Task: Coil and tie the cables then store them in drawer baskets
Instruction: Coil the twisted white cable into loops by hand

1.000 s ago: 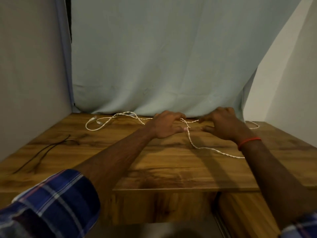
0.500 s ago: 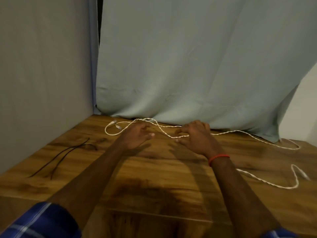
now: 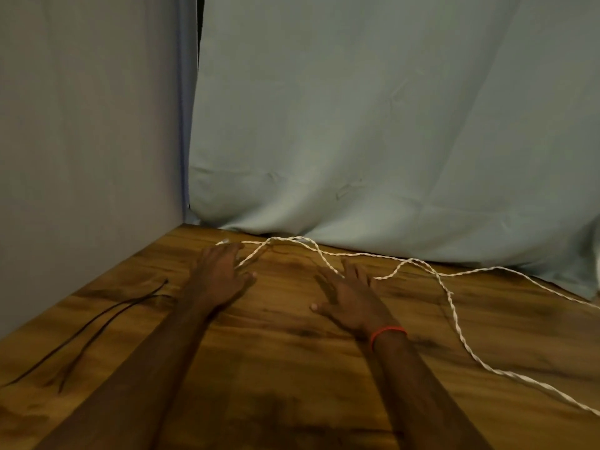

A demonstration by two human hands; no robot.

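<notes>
A long white braided cable (image 3: pixel 449 297) lies spread over the wooden table (image 3: pixel 276 368), from the back left corner across to the right edge. My left hand (image 3: pixel 220 274) lies flat with fingers stretched over the cable's left end near the back. A little to the right, my right hand (image 3: pixel 349 295) is spread with straight fingers, its fingertips at a strand of the same cable. A thin black cable (image 3: pixel 87 329) lies loose on the table's left side, apart from both hands.
A pale blue cloth (image 3: pixel 389 125) hangs behind the table and a grey wall (image 3: pixel 81 141) closes the left side. A red band circles my right wrist.
The view has swung left and closer. Both hands have opened from a curled pinch on the white cable to flat, spread fingers, and have moved apart toward the back left corner.
</notes>
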